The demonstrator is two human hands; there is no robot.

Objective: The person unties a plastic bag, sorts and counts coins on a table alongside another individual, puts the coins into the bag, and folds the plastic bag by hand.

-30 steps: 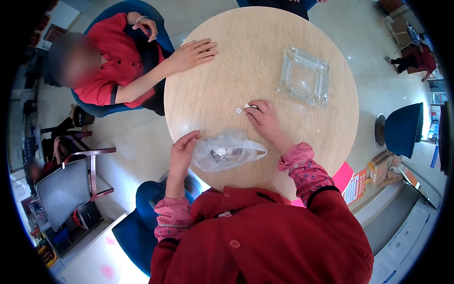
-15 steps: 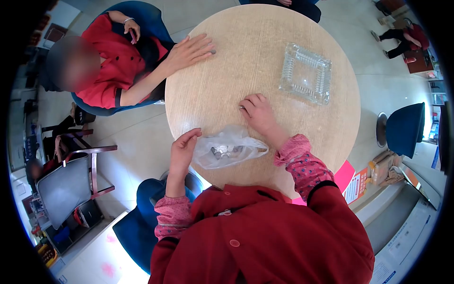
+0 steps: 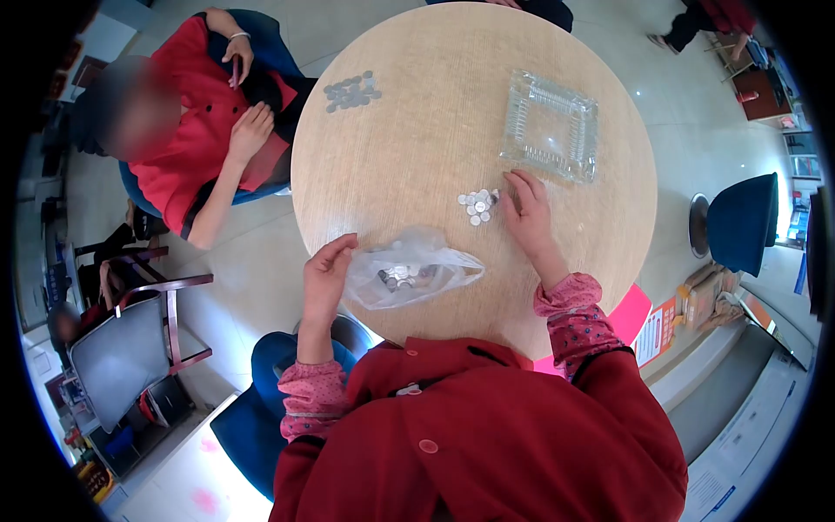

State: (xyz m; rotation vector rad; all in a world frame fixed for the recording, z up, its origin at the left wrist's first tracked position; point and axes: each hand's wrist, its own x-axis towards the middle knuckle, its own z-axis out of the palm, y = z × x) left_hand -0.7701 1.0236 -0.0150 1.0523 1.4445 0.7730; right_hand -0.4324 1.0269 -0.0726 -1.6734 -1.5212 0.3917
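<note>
A clear plastic bag [image 3: 416, 241] with several silver coins [image 3: 400, 277] inside lies near the front of the round wooden table. At the bag's left side, my left hand [image 3: 326, 277] has its fingers curled in a pinch at the bag's edge. A loose cluster of silver coins [image 3: 477, 207] lies on the table beyond the bag. Just right of that cluster is my right hand [image 3: 531, 217], fingers apart, its tips beside a darker coin-like bit at the cluster's edge. Another patch of coins [image 3: 352, 91] is spread flat at the table's far left.
A square glass ashtray [image 3: 594, 143] sits on the right of the round table [image 3: 417, 113]. A person in red [image 3: 196, 122] sits at the left, hands off the table. Blue chairs [image 3: 741, 224] stand around; another person is at the upper right.
My right hand has moved right, uncovering the near coin cluster. The seated person's hand has drawn back off the table, baring the far coins. My left hand stays by the bag.
</note>
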